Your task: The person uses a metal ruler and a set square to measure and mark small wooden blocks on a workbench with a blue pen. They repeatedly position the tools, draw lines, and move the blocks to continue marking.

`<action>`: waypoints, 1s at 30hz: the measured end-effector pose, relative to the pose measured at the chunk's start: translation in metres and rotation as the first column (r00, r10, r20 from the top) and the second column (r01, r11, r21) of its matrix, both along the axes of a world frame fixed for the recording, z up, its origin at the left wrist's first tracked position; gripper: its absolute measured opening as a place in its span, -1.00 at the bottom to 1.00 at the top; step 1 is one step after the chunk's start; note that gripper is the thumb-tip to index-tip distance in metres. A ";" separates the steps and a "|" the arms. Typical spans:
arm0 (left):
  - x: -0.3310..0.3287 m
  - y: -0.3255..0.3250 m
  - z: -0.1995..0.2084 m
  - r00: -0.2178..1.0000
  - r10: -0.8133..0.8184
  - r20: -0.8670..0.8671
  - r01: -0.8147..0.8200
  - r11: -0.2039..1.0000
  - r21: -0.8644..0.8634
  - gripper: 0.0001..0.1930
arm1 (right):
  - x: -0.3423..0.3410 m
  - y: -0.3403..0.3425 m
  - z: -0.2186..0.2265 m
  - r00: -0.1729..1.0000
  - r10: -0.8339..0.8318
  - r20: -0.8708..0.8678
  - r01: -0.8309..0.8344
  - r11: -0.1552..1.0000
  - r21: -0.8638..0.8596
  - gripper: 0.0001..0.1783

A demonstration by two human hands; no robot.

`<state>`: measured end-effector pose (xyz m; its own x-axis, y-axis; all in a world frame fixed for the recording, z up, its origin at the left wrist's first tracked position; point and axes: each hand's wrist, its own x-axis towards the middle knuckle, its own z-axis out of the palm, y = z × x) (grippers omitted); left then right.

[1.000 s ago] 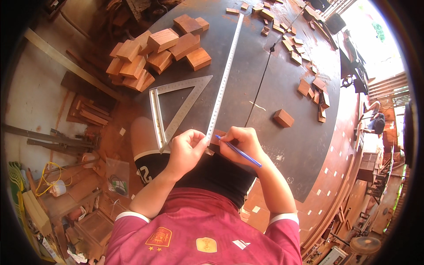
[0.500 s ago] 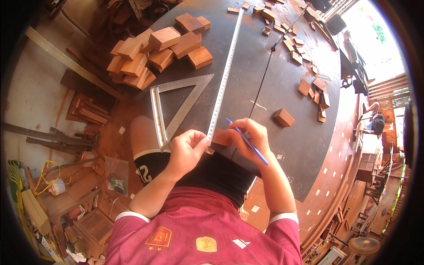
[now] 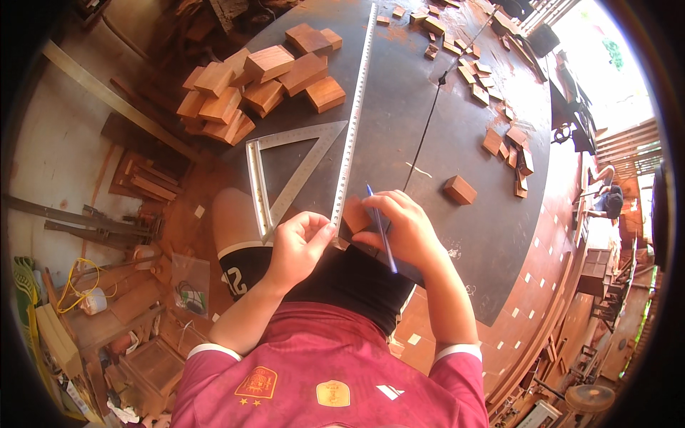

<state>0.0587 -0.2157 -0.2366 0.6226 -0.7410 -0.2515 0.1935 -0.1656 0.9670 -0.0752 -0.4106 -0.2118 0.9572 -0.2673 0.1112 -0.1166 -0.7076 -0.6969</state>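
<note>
My left hand [image 3: 300,244] pinches the near end of a long white ruler [image 3: 357,114] between thumb and fingers. The ruler runs away from me across the dark tabletop. My right hand [image 3: 408,230] has a blue pen [image 3: 383,235] tucked in its fingers, tip pointing away. Its thumb and fingers also reach a reddish wooden block [image 3: 354,212] beside the ruler's near end; part of that block is covered by the hand. Left of the ruler lies a metal triangle square [image 3: 258,182], one corner close to my left hand.
A pile of wooden blocks [image 3: 268,64] sits at the table's far left. One block [image 3: 460,190] lies right of my right hand, with several smaller offcuts [image 3: 524,160] along the right edge. A dark cord [image 3: 428,118] crosses the tabletop [image 3: 492,235]. Another person [image 3: 609,202] is far right.
The ruler's far end has swung left, and it now passes by the square's tip. The pen has turned more upright in my right hand. My left hand has barely moved.
</note>
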 end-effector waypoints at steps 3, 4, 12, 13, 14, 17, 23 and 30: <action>-0.001 -0.001 0.000 1.000 0.007 0.000 -0.007 1.000 0.005 -0.90 | 0.005 0.004 0.001 0.985 0.058 0.161 -0.056 0.998 -0.013 -0.29; -0.001 -0.002 0.000 1.000 0.007 -0.002 -0.007 1.000 0.005 -0.90 | 0.004 0.004 -0.007 0.985 0.080 0.153 -0.076 0.997 -0.033 -0.28; -0.004 -0.007 -0.006 1.000 0.023 0.011 -0.023 1.000 0.002 -0.90 | 0.004 0.009 -0.006 0.984 -0.053 0.168 0.063 0.996 -0.057 -0.27; -0.003 -0.008 -0.007 1.000 0.020 0.017 -0.020 1.000 0.010 -0.90 | 0.004 0.009 -0.005 0.984 -0.052 0.170 0.062 0.997 -0.053 -0.27; -0.003 -0.009 -0.006 0.999 0.021 0.025 -0.021 1.000 0.005 -0.90 | 0.003 0.009 -0.005 0.984 -0.051 0.172 0.061 0.997 -0.050 -0.26; -0.004 -0.013 -0.007 0.999 0.014 0.036 -0.014 1.000 0.003 -0.90 | 0.001 0.008 -0.005 0.985 -0.036 0.168 0.044 0.998 -0.040 -0.26; -0.006 -0.012 -0.009 1.000 -0.002 0.019 0.002 1.000 0.030 -0.90 | 0.000 0.010 -0.002 0.991 -0.039 0.130 0.046 0.998 -0.050 -0.31; -0.005 -0.011 -0.011 0.999 -0.013 0.040 0.011 0.999 0.048 -0.90 | 0.001 0.008 0.001 0.986 -0.029 0.163 0.036 0.998 -0.043 -0.32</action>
<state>0.0537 -0.2264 -0.2475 0.6237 -0.7365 -0.2617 0.1527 -0.2136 0.9649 -0.0746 -0.4025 -0.2109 0.9164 -0.2891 0.2769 -0.0281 -0.7365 -0.6758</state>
